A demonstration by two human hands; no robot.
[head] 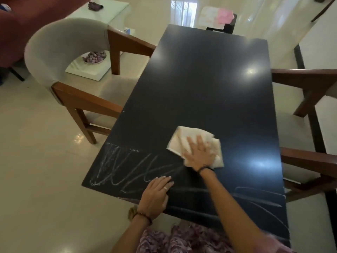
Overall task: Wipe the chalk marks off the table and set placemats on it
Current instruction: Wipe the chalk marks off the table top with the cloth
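Note:
A long black table (pixel 209 84) runs away from me. White chalk marks (pixel 127 167) scrawl across its near left corner, and fainter smeared marks (pixel 259 199) lie at the near right. My right hand (pixel 198 154) presses flat, fingers spread, on a folded cream cloth (pixel 184 138) just right of the left scribbles. My left hand (pixel 155 194) rests flat on the near edge of the table, fingertips touching the chalk. A stack of white and pink placemats (pixel 217 17) lies on a dark stand beyond the far end.
A grey-backed wooden chair (pixel 73 57) stands at the table's left side. Wooden chair arms (pixel 306 77) jut in from the right. A low white table (pixel 102 13) and a bowl (pixel 94 57) sit at the back left. Shiny cream floor tiles surround everything.

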